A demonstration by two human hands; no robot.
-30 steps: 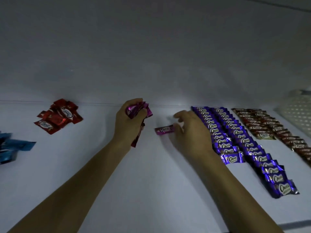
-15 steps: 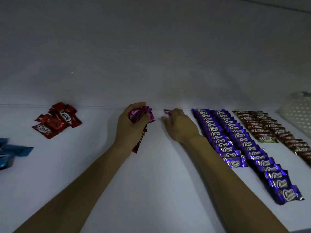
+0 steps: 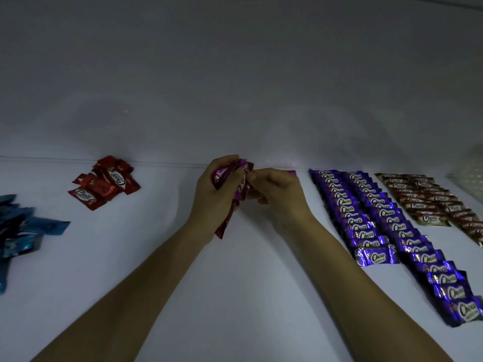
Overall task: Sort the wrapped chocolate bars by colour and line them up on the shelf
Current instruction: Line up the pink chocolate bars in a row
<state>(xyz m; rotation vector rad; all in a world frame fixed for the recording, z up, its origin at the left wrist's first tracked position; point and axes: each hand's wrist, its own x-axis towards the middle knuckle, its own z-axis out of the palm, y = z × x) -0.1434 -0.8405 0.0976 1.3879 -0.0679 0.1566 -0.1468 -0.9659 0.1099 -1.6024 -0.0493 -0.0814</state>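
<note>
On the shelf point(image 3: 235, 296) purple bars point(image 3: 379, 223) and brown bars point(image 3: 423, 202) lie in rows, the left hand point(image 3: 214, 194) grips the pink bars point(image 3: 236, 173), the right hand point(image 3: 279, 194) pinches one, and the red heap point(image 3: 104, 182) and blue heap point(image 3: 18, 231) wait.

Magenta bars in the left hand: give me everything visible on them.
The magenta bars are a loose, fanned bunch of shiny foil-look wrappers; the count is unclear. The left hand grips them round the middle, over the white shelf near its back edge; crimped ends stick out above the thumb and below the heel of the palm. The right hand pinches a wrapper on the bunch's right.
</note>
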